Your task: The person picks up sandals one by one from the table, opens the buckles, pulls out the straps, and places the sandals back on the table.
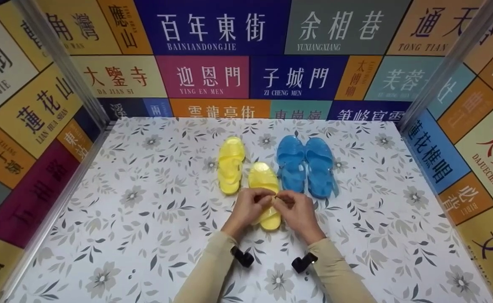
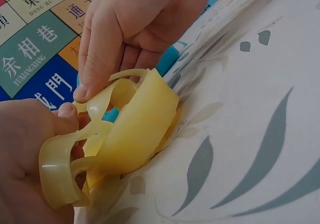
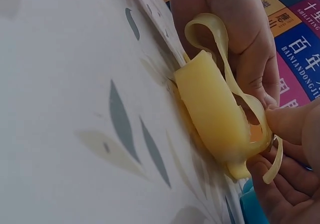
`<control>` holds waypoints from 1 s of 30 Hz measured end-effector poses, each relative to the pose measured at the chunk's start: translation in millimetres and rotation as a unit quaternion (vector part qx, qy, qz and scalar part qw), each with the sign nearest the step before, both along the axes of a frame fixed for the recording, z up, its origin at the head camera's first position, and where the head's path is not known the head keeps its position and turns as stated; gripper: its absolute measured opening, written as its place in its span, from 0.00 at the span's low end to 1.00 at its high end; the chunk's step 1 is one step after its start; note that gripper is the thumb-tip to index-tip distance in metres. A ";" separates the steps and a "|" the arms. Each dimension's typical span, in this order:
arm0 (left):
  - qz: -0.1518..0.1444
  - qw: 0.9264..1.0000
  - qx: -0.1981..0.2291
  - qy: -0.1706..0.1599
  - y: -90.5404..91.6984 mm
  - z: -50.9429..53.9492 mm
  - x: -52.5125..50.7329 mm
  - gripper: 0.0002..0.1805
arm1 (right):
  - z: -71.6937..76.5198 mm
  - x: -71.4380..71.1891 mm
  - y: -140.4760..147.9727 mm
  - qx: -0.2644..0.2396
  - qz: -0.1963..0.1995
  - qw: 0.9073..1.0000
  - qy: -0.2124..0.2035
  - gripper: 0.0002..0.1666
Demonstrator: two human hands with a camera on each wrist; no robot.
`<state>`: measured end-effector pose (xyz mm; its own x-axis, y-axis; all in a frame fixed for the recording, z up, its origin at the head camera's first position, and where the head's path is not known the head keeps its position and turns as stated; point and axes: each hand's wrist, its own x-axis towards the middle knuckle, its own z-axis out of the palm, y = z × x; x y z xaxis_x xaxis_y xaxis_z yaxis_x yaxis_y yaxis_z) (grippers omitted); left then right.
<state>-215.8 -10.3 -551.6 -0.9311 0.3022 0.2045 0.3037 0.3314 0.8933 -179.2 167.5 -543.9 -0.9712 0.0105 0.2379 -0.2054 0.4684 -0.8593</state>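
Observation:
Both hands meet over a yellow jelly sandal (image 1: 263, 174) that lies on the table, toe pointing away. My left hand (image 1: 246, 208) pinches its ankle strap from the left side. From the right, my right hand (image 1: 300, 210) pinches the strap near its free end; in the right wrist view the strap end (image 3: 273, 164) sticks out past the fingertips. The strap (image 2: 102, 102) stands raised above the heel (image 2: 145, 121) in the left wrist view. Fingers partly hide where the strap ends meet, so I cannot tell whether they are fastened.
The matching yellow sandal (image 1: 231, 149) lies to the left and farther back. Two blue sandals (image 1: 290, 145) sit side by side at the back right, close to the right hand. A floral-patterned tabletop (image 1: 145, 227) is bordered by walls of coloured street-name panels (image 1: 204, 78).

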 end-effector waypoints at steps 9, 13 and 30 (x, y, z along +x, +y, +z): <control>0.001 1.000 -0.007 -0.001 -2.5 2.0 -1.0 0.08 | -4.3 1.4 -1.4 0.015 0.007 1.000 0.022 0.11; 0.004 1.000 -0.008 -0.002 -1.3 0.9 -0.6 0.08 | -5.7 3.0 -1.7 0.011 -0.006 0.999 0.034 0.11; 0.016 1.000 0.002 -0.017 0.0 -1.3 -1.3 0.07 | -10.3 4.8 -2.4 -0.012 -0.027 0.999 0.031 0.12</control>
<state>-217.0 -10.3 -553.0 -0.9466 0.2717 0.1734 0.2625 0.3374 0.9040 -174.4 165.2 -554.3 -0.9524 0.0683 0.2971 -0.2344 0.4591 -0.8569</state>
